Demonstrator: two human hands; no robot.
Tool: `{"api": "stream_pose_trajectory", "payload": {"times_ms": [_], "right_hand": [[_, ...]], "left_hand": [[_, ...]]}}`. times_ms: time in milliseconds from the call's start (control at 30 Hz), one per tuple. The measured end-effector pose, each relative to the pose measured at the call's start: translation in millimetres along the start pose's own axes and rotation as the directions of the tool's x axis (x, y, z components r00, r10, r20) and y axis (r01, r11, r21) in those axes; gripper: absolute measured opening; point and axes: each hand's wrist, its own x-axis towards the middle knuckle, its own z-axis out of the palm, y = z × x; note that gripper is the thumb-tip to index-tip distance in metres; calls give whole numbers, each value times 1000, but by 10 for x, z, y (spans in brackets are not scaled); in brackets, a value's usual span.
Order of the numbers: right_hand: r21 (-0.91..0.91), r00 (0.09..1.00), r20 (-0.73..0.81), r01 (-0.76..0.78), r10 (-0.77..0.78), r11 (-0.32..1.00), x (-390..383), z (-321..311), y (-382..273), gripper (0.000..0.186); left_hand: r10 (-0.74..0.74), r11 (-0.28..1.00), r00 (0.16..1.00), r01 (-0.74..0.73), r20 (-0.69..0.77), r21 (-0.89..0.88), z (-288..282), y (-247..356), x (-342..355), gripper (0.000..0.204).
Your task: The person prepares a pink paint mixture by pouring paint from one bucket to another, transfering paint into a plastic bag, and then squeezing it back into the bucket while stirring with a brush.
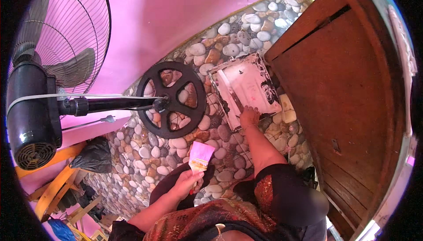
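Observation:
My left hand (186, 184) is closed around the handle of a wide, flat paintbrush (201, 156), its pink bristle end pointing up and away from me. My right hand (250, 117) reaches to the near edge of a shallow square tray (253, 80), white and pinkish inside with dark, chipped patches. Its fingers close on the near end of a long narrow stick (235, 98) that lies across the tray, pale at the far end and darker toward the hand. The grip is partly hidden by my fingers.
A black standing fan (33, 109) rises at the left, its round slotted base (200, 95) beside the tray. A large brown wooden panel (339, 82) fills the right. Pink wall behind; pebble-patterned floor (176, 146). A black plastic bag (93, 156) and wooden pieces (59, 192) lie at lower left.

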Motion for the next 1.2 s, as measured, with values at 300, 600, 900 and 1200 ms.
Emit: {"api": "stream_pose_trajectory", "payload": {"times_ms": [300,600,900,1200], "right_hand": [[-163,998,-40,44,-51,986,129,45,-64,34],[726,975,223,-167,1,668,-432,-321,245,33],[800,837,524,-420,-157,429,-2652,-2648,411,43],[734,994,89,-26,-59,678,-4140,-5580,619,31]], "left_hand": [[-2,999,1000,3,-26,37,-35,57,53,26],[-99,993,995,100,-24,56,230,-199,86,28],[-205,976,968,190,-143,-110,424,-565,-298,21],[-40,989,966,75,-257,128,473,31,-1118,31]]}}
